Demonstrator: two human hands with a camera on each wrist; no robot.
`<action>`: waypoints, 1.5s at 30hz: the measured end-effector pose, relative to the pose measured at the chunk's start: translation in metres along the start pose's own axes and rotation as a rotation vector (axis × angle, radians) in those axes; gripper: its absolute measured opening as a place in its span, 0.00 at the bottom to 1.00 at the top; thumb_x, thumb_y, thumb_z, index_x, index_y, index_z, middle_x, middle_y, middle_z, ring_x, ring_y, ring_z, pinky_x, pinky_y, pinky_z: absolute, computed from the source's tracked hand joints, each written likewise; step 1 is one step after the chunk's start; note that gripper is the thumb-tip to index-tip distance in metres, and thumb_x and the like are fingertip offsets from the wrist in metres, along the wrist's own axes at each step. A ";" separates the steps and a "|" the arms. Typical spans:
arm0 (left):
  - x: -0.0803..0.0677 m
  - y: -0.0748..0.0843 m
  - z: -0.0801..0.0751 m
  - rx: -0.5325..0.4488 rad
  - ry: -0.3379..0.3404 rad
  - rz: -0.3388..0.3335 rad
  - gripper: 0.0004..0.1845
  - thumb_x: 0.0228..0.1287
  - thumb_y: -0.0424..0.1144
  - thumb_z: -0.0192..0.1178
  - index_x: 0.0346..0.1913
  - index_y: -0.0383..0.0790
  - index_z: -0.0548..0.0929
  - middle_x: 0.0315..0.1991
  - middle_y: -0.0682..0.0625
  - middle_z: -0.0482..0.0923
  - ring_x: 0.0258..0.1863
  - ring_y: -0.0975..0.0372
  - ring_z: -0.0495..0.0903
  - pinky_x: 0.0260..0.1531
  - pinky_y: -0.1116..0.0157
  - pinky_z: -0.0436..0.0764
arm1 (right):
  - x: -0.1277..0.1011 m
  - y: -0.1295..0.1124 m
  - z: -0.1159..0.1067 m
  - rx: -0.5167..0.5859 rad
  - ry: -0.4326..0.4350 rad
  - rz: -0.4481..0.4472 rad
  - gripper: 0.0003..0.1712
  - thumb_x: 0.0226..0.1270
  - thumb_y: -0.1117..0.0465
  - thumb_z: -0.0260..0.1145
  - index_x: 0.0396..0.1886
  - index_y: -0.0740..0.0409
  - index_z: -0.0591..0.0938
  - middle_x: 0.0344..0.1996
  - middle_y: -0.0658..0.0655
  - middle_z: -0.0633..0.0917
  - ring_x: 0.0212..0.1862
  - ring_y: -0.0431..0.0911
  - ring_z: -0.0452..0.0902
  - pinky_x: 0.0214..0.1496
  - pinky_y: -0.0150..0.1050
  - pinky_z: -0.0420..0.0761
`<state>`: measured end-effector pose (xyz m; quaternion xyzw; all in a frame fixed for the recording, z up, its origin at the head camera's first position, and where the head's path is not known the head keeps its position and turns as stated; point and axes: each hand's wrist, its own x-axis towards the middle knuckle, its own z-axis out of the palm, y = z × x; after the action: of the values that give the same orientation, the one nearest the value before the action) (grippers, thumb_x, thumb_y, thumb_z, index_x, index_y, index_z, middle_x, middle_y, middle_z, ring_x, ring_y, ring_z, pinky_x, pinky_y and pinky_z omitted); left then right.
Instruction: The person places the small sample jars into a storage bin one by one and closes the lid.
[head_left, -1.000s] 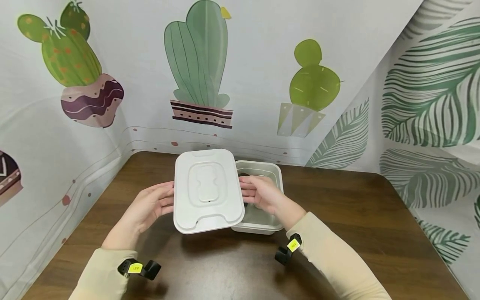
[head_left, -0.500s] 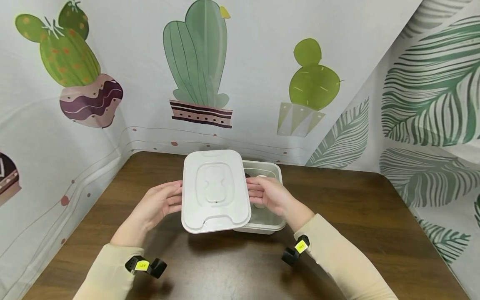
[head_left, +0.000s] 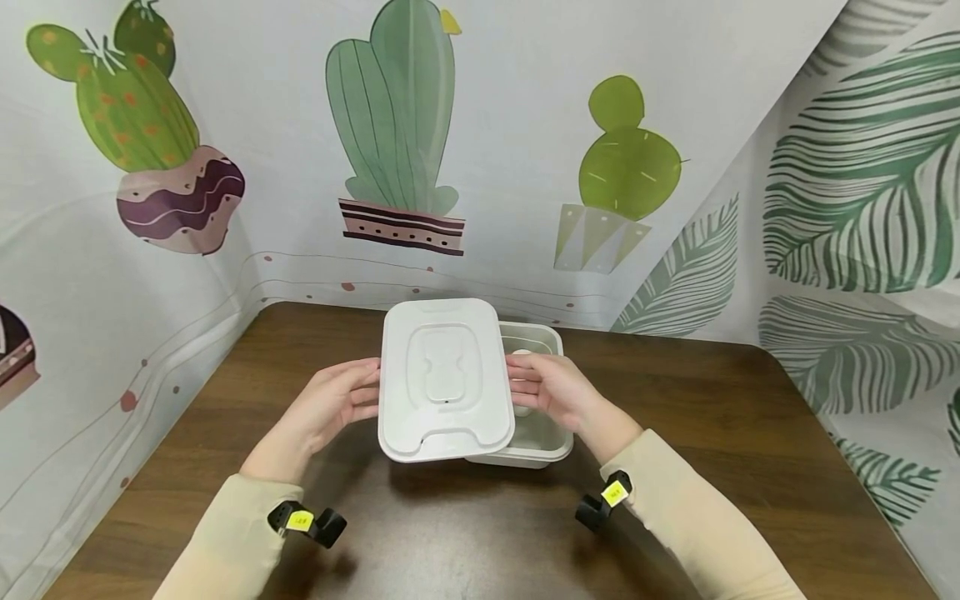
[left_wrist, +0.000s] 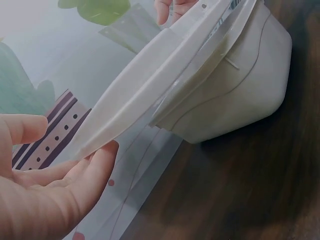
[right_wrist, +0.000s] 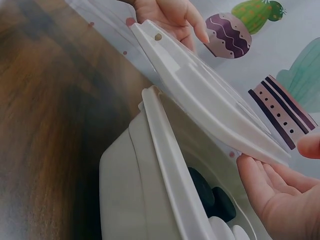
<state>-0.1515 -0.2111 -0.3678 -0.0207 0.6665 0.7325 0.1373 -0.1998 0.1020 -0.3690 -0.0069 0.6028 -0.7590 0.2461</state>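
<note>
Over the middle of the brown desk (head_left: 712, 433), a person holds a white lid (head_left: 444, 379) between both hands, just above a pale, deep box (head_left: 542, 433) that stands on the wood. The lid sits off to the left of the box, covering most of its opening and leaving a strip on the right side uncovered. From the wrist views the lid is tilted, one edge lower toward the box rim, and I cannot tell whether it touches the rim there.

The left hand (head_left: 333, 404) has its grip on the lid's left edge: fingers fairly straight underneath, thumb above, the edge pinched lightly between them. The right hand (head_left: 551, 387) does the same on the right edge, fingers along the underside and thumb over the top, reaching across the uncovered part of the box.

Inside the box, the right wrist view shows a few dark rounded things (right_wrist: 212, 197) and something pale (right_wrist: 230, 232) beside them; they are too hidden to name.

Both arms wear cream sleeves (head_left: 690, 521), each with a small black clip carrying a yellow tag (head_left: 613, 493) at the wrist. Behind the desk hangs a cloth printed with potted cacti (head_left: 393, 125), and to the right one with green leaves (head_left: 862, 167).
</note>
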 end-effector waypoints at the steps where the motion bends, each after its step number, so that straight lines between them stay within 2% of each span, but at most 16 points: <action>1: 0.001 0.000 0.001 -0.002 -0.001 0.000 0.31 0.72 0.41 0.49 0.68 0.23 0.56 0.55 0.42 0.75 0.41 0.65 0.83 0.44 0.63 0.83 | -0.001 0.000 -0.001 -0.001 0.001 -0.001 0.24 0.70 0.63 0.52 0.60 0.74 0.66 0.35 0.51 0.85 0.38 0.42 0.82 0.45 0.39 0.83; 6: 0.005 0.000 0.005 -0.014 -0.018 0.001 0.31 0.72 0.41 0.49 0.68 0.23 0.55 0.52 0.45 0.76 0.41 0.65 0.83 0.43 0.63 0.83 | -0.003 0.000 -0.005 0.014 0.019 0.012 0.22 0.69 0.63 0.53 0.58 0.72 0.68 0.35 0.52 0.85 0.38 0.42 0.83 0.45 0.40 0.83; 18: 0.016 0.000 0.016 0.000 -0.033 -0.004 0.28 0.71 0.39 0.48 0.67 0.24 0.58 0.50 0.47 0.78 0.40 0.64 0.83 0.44 0.61 0.83 | -0.008 -0.002 -0.017 -0.007 0.037 0.011 0.26 0.70 0.63 0.52 0.63 0.76 0.65 0.35 0.51 0.85 0.40 0.42 0.83 0.47 0.40 0.83; 24: 0.018 0.002 0.022 0.018 -0.056 0.002 0.30 0.71 0.40 0.49 0.67 0.23 0.58 0.53 0.42 0.75 0.40 0.63 0.83 0.44 0.60 0.83 | -0.011 -0.003 -0.023 -0.006 0.043 0.011 0.23 0.70 0.63 0.52 0.59 0.74 0.67 0.35 0.51 0.84 0.40 0.42 0.82 0.47 0.40 0.83; 29: 0.021 0.001 0.027 0.035 -0.058 -0.003 0.29 0.71 0.40 0.49 0.66 0.23 0.59 0.52 0.42 0.74 0.40 0.63 0.83 0.45 0.60 0.82 | -0.015 -0.002 -0.029 -0.021 0.045 -0.001 0.24 0.70 0.62 0.52 0.59 0.74 0.68 0.38 0.52 0.83 0.40 0.43 0.82 0.47 0.40 0.83; 36: 0.026 0.000 0.034 0.019 -0.067 -0.014 0.29 0.71 0.40 0.49 0.66 0.23 0.59 0.52 0.41 0.75 0.39 0.63 0.83 0.45 0.60 0.82 | -0.021 -0.003 -0.038 -0.048 0.051 -0.005 0.28 0.73 0.61 0.47 0.64 0.78 0.62 0.39 0.53 0.83 0.41 0.43 0.82 0.48 0.40 0.83; 45: 0.032 -0.001 0.043 0.018 -0.074 -0.027 0.27 0.71 0.38 0.48 0.65 0.24 0.61 0.49 0.44 0.76 0.38 0.63 0.83 0.43 0.61 0.83 | -0.028 -0.004 -0.047 -0.057 0.053 0.000 0.28 0.74 0.61 0.45 0.65 0.78 0.61 0.38 0.52 0.84 0.42 0.42 0.82 0.48 0.40 0.82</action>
<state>-0.1756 -0.1629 -0.3704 -0.0012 0.6672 0.7248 0.1718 -0.1915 0.1560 -0.3701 0.0060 0.6303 -0.7416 0.2296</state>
